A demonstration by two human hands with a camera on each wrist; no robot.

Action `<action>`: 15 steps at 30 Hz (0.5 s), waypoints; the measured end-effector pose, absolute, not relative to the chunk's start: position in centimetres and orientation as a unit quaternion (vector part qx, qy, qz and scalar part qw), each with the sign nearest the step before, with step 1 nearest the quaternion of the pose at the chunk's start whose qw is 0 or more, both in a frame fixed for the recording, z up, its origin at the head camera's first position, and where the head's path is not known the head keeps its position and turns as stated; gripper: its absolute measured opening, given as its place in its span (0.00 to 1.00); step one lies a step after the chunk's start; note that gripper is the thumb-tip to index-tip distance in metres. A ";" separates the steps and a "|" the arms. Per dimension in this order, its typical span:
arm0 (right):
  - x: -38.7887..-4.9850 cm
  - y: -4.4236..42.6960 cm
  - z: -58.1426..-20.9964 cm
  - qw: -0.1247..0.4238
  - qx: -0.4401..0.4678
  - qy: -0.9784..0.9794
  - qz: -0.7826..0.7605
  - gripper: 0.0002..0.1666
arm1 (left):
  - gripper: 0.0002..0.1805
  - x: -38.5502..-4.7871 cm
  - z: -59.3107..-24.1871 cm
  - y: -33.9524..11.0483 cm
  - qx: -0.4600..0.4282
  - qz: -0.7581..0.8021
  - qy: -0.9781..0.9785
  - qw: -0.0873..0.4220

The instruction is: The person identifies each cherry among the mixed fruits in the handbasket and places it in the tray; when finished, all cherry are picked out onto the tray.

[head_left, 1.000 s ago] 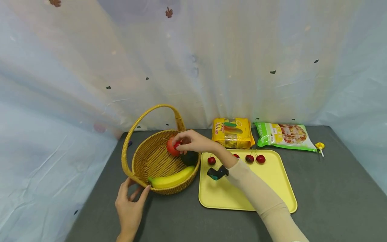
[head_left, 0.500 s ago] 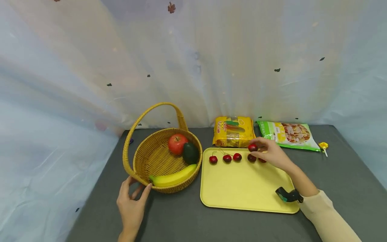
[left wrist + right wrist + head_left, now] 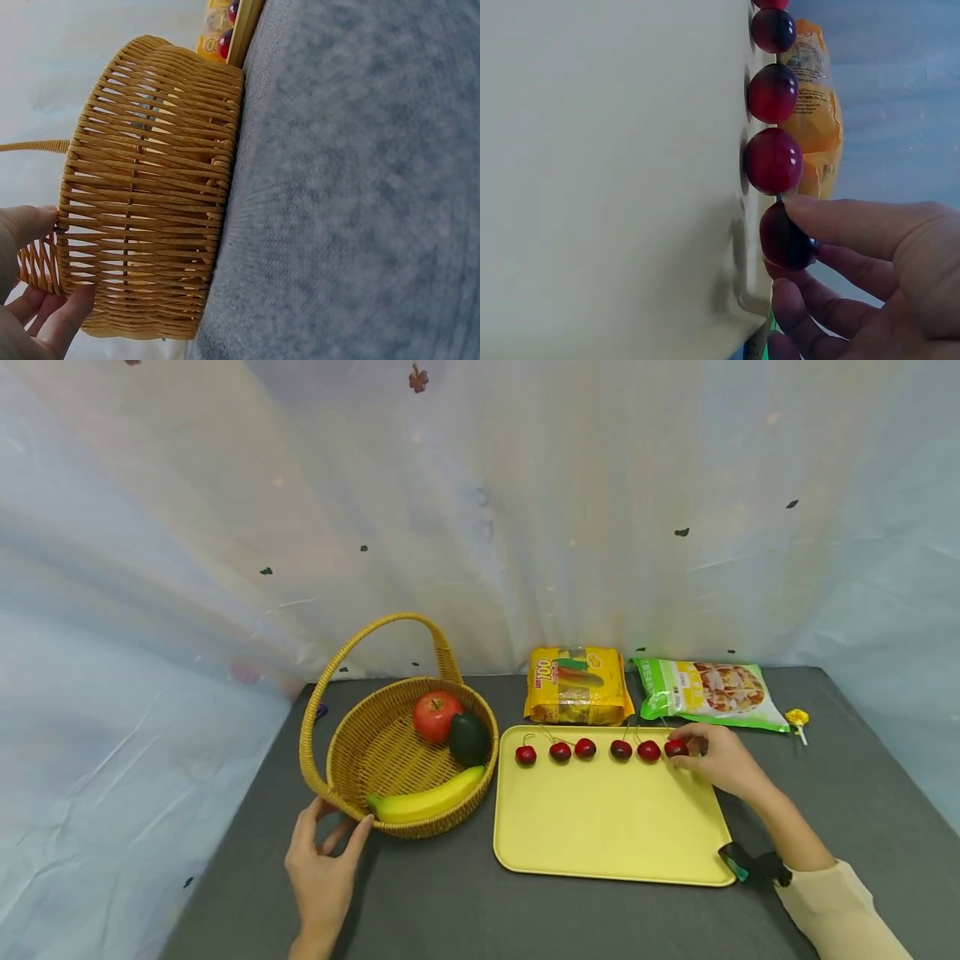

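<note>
My right hand pinches a dark red cherry between thumb and fingers at the far right corner of the yellow tray. A row of several cherries lies along the tray's far edge, to the left of that hand. With thumb and fingers my left hand grips the near left rim of the woven basket, by the foot of its tall handle. Inside the basket are a red apple, a dark green avocado and a yellow banana.
Behind the tray lie a yellow snack packet and a green and white food bag. A yellow lollipop is to their right. A pale curtain hangs behind the grey table. A small purple thing sits behind the basket.
My right hand has moved right from above the basket, carrying a cherry, and come down at the tray's far right corner. The left hand has stayed on the basket rim.
</note>
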State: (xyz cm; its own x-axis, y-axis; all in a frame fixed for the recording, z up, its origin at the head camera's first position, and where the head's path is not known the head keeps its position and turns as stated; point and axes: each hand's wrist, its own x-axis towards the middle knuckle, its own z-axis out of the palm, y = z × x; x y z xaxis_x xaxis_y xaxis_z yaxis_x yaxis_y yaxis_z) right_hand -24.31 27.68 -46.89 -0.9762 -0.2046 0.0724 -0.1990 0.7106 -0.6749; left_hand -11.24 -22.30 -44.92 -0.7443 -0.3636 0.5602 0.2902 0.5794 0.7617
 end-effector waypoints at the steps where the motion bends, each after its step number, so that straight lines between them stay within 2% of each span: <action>1: -24.3 27.7 -47.0 0.007 -0.109 0.926 -0.362 0.19 | 0.33 -11.3 -45.2 -22.4 0.023 -0.457 -0.814 0.358; 8: -24.5 27.5 -47.2 0.010 -0.112 0.928 -0.356 0.19 | 0.35 -12.0 -47.7 -23.6 0.024 -0.464 -0.809 0.360; 15: -24.6 27.3 -47.1 0.001 -0.111 0.930 -0.350 0.20 | 0.35 -12.2 -48.0 -24.0 0.019 -0.468 -0.807 0.360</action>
